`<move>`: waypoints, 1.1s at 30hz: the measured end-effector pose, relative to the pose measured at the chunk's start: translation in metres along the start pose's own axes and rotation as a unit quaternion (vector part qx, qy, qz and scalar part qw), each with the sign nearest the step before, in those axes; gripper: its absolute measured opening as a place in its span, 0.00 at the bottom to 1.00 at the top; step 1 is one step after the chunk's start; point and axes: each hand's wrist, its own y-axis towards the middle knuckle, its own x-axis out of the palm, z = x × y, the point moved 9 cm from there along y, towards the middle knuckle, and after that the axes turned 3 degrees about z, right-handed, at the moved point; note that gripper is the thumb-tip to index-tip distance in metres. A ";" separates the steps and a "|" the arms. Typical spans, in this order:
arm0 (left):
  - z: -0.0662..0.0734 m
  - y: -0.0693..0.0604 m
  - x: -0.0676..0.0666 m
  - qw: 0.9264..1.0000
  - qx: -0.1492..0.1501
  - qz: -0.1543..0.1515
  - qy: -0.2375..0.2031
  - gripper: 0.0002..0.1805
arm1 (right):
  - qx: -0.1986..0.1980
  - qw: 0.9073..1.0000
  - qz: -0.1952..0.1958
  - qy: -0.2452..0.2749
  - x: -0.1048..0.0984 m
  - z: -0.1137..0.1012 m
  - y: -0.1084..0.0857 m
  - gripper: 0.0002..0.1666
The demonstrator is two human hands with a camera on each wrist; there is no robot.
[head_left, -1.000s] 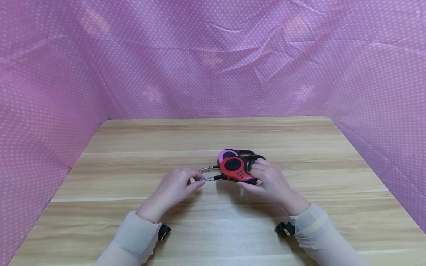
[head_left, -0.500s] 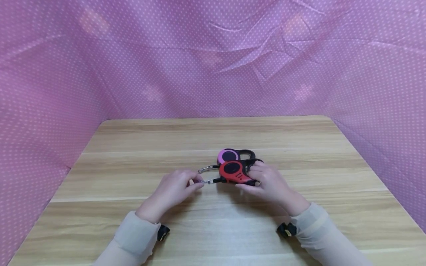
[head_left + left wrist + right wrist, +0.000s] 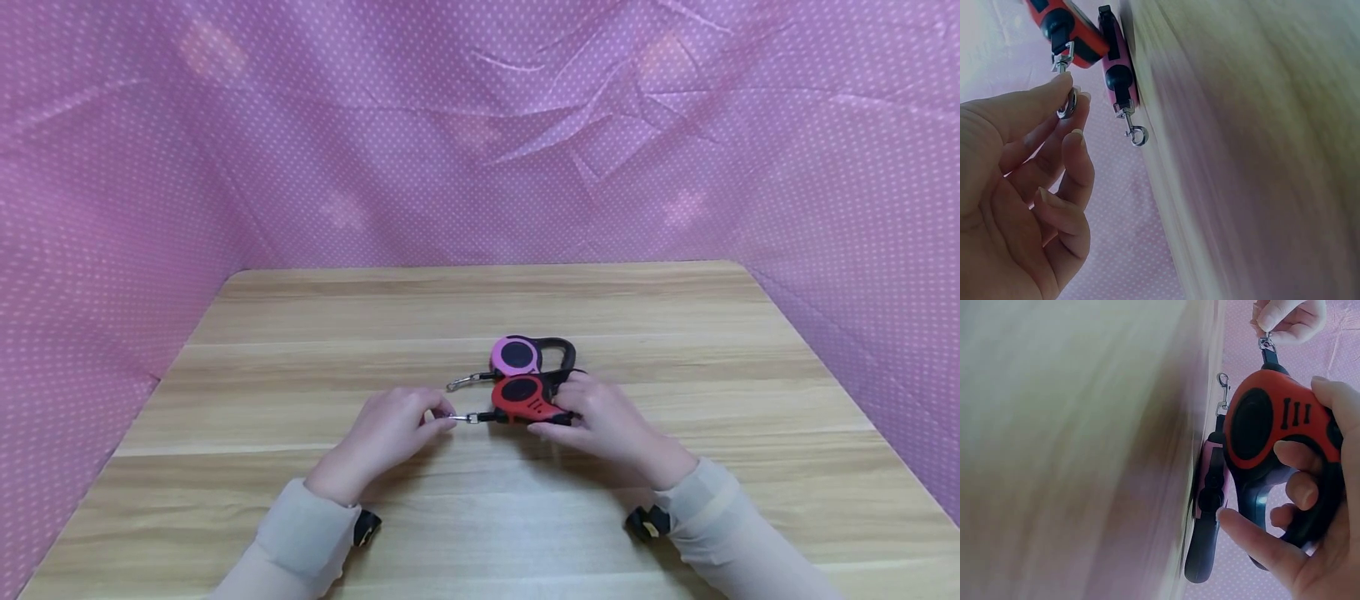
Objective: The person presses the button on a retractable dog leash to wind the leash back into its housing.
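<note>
My right hand [image 3: 611, 421] grips the black handle of a red retractable dog leash [image 3: 521, 398], with several fingers curled through its loop in the right wrist view. Between thumb and fingertips, my left hand [image 3: 390, 433] pinches the metal snap hook [image 3: 1067, 103] at the end of that leash. A pink retractable leash [image 3: 515, 355] lies on the table just behind the red one. Its own snap hook [image 3: 1139, 134] points left and is untouched. In the head view the red leash partly covers the pink one's near side.
Both leashes are over a wood-grain table [image 3: 300, 333]. Pink dotted cloth [image 3: 480, 150] hangs behind the table and along both sides. A dark wrist camera [image 3: 647, 522] sits at the right cuff, another wrist camera [image 3: 367, 527] at the left.
The red leash has moved toward me, away from the pink one, and more of the pink leash shows. Both hands keep their hold; the left has shifted only slightly.
</note>
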 end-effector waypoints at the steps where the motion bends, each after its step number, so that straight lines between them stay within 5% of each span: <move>1: 0.000 0.000 0.000 1.000 0.000 -0.001 0.001 0.04 | 0.003 1.000 -0.005 -0.001 0.001 0.000 0.000 0.25; 24: -0.007 -0.002 0.010 0.999 -0.023 -0.024 -0.004 0.03 | 0.034 0.994 -0.101 -0.025 0.018 0.006 -0.007 0.26; 33: -0.006 -0.003 0.010 1.000 -0.016 -0.019 -0.001 0.03 | 0.077 0.983 -0.164 0.030 0.026 0.015 -0.018 0.14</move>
